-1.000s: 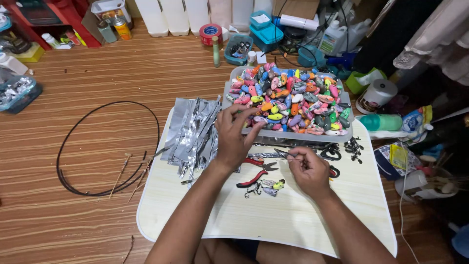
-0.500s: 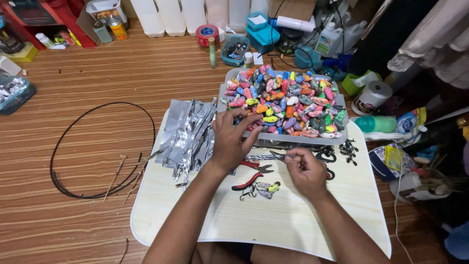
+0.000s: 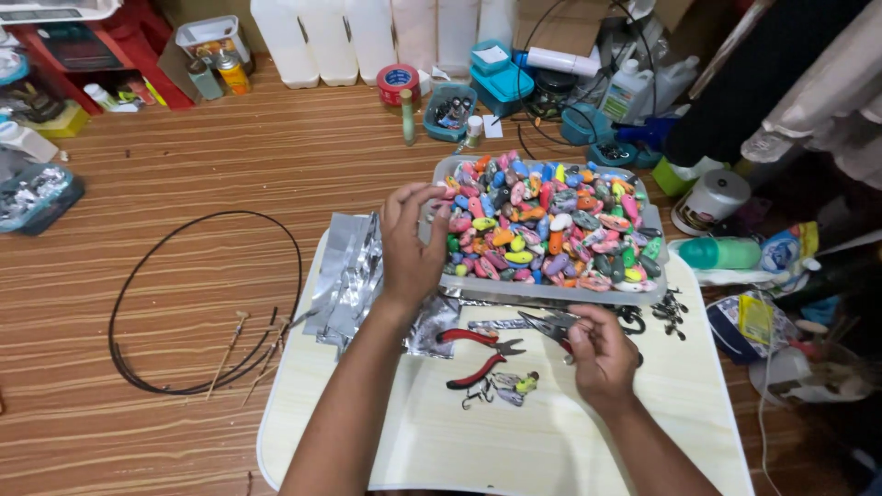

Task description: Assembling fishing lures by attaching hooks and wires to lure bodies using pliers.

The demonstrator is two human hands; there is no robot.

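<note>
A pale wooden desk (image 3: 441, 441), set low over a striped wood floor (image 3: 202, 174), is seen from above with two bare hands at work on it. The left hand (image 3: 411, 246) is raised at the near left corner of a grey tray (image 3: 551, 292), its fingers spread apart and resting against the tray's rim and the outermost of the small, many-coloured painted lures (image 3: 551, 225) heaped inside; nothing is gripped in it. The right hand (image 3: 602, 349) is held near the middle of the desk, just in front of the tray, and is closed around a pair of pliers (image 3: 549, 325) whose tips are pointed to the left. A second pair of pliers with red handles (image 3: 473, 354) is laid on the desk between the two forearms, with one finished lure and hooks (image 3: 507, 388) just beside it. Crumpled silver foil sheets (image 3: 354, 280) are spread across the desk's left edge, under the left wrist. Dark metal hooks (image 3: 668, 310) are scattered by the right edge. A loop of black wire (image 3: 124, 303) is left on the floor, well apart from the desk.
</note>
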